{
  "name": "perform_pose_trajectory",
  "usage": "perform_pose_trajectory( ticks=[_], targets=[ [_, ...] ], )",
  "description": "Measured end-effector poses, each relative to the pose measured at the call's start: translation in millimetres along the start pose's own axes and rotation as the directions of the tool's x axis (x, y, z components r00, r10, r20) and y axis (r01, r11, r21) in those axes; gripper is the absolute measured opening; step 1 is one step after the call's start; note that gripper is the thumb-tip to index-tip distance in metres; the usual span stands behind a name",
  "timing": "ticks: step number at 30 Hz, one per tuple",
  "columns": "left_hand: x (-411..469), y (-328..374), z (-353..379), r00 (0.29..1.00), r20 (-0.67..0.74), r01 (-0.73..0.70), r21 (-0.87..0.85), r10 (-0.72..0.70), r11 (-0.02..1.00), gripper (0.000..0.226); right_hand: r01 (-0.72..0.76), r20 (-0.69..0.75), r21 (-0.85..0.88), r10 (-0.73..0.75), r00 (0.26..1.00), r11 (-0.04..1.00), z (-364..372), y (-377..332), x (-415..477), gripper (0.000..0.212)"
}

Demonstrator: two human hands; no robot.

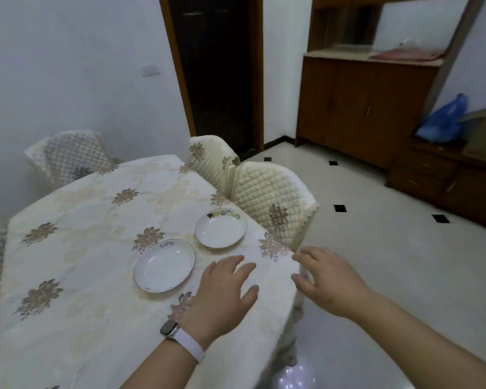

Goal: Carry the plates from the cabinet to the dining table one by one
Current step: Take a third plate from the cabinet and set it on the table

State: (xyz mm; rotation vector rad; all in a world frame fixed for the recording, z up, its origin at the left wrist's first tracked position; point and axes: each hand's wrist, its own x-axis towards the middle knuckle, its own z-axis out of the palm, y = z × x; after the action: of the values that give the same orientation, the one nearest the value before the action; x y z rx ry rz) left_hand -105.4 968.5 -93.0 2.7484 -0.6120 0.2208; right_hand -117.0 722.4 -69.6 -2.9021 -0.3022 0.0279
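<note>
Both your hands are empty. Your left hand (225, 287) is palm-down, fingers spread and loose, over the worktop (90, 290) with its cream floral cloth. Your right hand (330, 279) hangs past the cloth's corner at 3 o'clock from the left, fingers loosely fanned, gripping nothing.

Two plates lie on the worktop, near each other but apart. The white shallow ceramic plate lettered "Life" (164, 266) is at 10 o'clock from your left hand. The white shallow ceramic plate with a pictured far rim (220, 228) is at 12 o'clock.

The brown wooden cabinet (357, 108) stands well off at 1 o'clock. You cannot tell from here whether more plates wait there.

Expect any next plate to be stiff, glazed, slippery, breakable and fairly light. Take it at opposite rims, thumbs on top and fingers beneath, and set it down flat.
</note>
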Motion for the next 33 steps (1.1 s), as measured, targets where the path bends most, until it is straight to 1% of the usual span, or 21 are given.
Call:
perform_pose_trajectory(
  ticks=[2,6,10,13,17,20,23,28,33],
  targets=[
    [10.4,34.9,7.7,0.998,0.029,-0.061,0.014,0.06,0.998,0.05,-0.054,-0.008,0.002,0.054,0.999,0.999,-11.8,30.7,-27.4,0.062],
    [25.6,121.2,25.4,0.987,0.028,-0.162,0.015,0.161,0.987,0.044,-0.159,-0.012,0.012,0.159,0.987,0.987,-35.1,96.4,-92.2,0.074],
    [38.6,209.7,52.3,0.96,0.053,-0.273,-0.03,0.274,0.962,0.047,-0.255,-0.034,0.015,0.256,0.966,0.967,-47.9,164.4,-162.0,0.072],
    [44.0,272.2,77.0,0.927,0.073,-0.366,-0.041,0.368,0.93,0.048,-0.335,-0.048,0.02,0.336,0.941,0.942,-53.7,208.3,-216.9,0.068],
    [51.0,351.5,106.4,0.853,0.099,-0.508,-0.072,0.513,0.858,0.043,-0.458,-0.088,0.028,0.458,0.884,0.889,-58.7,254.3,-287.7,0.06],
    [58.2,404.5,119.3,0.788,0.095,-0.603,-0.081,0.608,0.794,0.04,-0.546,-0.116,0.043,0.547,0.829,0.837,-66.9,279.5,-331.2,0.062],
    [68.5,448.0,128.0,0.721,0.096,-0.678,-0.102,0.686,0.728,0.041,-0.629,-0.139,0.066,0.631,0.763,0.775,-75.4,300.9,-363.7,0.063],
    [93.8,503.0,147.9,0.625,0.111,-0.76,-0.138,0.773,0.635,0.044,-0.728,-0.186,0.109,0.733,0.654,0.677,-80.2,329.7,-396.4,0.061],
    [128.1,551.1,186.5,0.525,0.125,-0.813,-0.217,0.842,0.54,0.045,-0.814,-0.173,0.094,0.815,0.553,0.573,-80.6,368.1,-415.1,0.052]
  ],
)
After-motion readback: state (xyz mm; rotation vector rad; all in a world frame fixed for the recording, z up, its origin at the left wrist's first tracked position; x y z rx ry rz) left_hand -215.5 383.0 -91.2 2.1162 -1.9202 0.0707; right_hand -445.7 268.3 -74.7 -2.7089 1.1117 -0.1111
